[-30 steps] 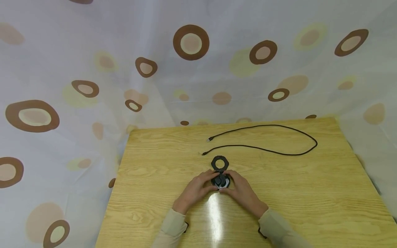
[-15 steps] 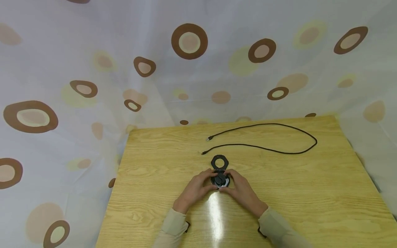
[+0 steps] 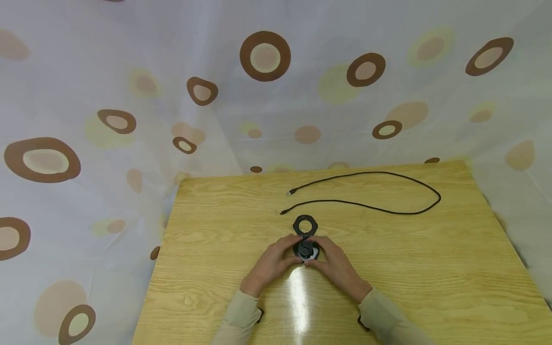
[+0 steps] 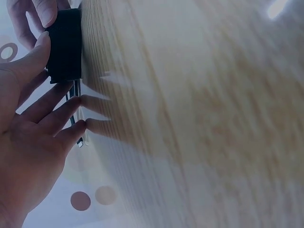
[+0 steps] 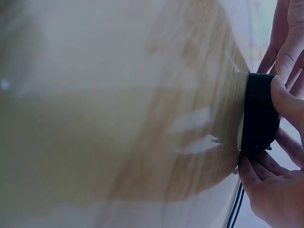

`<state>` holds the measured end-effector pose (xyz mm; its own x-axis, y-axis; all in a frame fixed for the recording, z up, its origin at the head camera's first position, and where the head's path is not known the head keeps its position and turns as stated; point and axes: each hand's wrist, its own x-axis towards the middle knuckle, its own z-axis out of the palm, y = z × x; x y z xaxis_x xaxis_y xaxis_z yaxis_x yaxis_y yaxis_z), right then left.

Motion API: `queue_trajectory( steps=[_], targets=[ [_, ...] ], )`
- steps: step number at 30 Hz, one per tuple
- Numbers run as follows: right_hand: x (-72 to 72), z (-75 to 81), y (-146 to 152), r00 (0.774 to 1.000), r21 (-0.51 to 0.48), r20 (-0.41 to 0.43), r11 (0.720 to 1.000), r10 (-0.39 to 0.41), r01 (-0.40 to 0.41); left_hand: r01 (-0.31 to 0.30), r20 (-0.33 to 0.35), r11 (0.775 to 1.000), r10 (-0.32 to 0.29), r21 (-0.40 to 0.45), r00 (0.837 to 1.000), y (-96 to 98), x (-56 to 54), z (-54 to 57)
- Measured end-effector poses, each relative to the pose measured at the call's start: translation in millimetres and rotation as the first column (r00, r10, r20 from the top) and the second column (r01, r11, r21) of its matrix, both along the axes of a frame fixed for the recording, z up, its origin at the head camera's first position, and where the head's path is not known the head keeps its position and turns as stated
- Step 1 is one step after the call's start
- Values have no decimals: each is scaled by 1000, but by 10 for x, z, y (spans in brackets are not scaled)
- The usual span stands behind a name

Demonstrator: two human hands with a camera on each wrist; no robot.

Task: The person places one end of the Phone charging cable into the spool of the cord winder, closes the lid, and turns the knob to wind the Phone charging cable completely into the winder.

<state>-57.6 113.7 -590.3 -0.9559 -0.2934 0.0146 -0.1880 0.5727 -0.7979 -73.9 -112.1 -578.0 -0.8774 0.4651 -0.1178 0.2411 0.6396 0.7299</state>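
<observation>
A small black hexagonal case lies on the table, its ring-shaped lid folded back on the far side. Inside sits a round dark piece, with a pale patch beside it at the lower right. My left hand grips the left side of the case between thumb and fingers. On the opposite side, my right hand holds it in the same manner. Seen edge-on in the left wrist view, the case has a thick dark side wall; fingertips of the left hand come close to the tabletop.
Beyond the case, a black USB cable lies in a long loop, both plugs pointing left. The wooden table meets a pale curtain with brown rings at its back and sides.
The dark piece inside the case first looked like two separate lumps; now it looks like one round disc. Fingertips have shifted slightly, while both hands stay at the case.
</observation>
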Motion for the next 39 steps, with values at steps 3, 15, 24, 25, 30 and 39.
queue_trajectory(
  steps=[3, 15, 24, 25, 30, 39],
  targets=[
    [-1, -1, 0, 1000, 2, 4, 1000, 0, 0, -2, 1, 1000, 2, -12, 1000, 1, -3, -7],
    [8, 9, -9, 997, -11, 60, 999, -44, 45, -40, 38, 998, 38, 44, 999, 13, 5, -39],
    [7, 1, -4, 998, -9, 46, 999, -39, 39, -66, 71, 997, 63, 41, 995, 24, 12, -38],
    [4, -2, -4, 998, -9, 45, 999, -40, 41, -63, 69, 997, 61, 39, 996, 24, 10, -35],
    [-3, -9, -2, 999, -5, 32, 999, -41, 41, -33, 63, 999, 30, 42, 998, 16, -7, -22],
    [13, -9, 12, 1000, -2, -2, 1000, -15, 15, -11, 29, 998, 9, 55, 1000, 7, -3, -50]
  ],
)
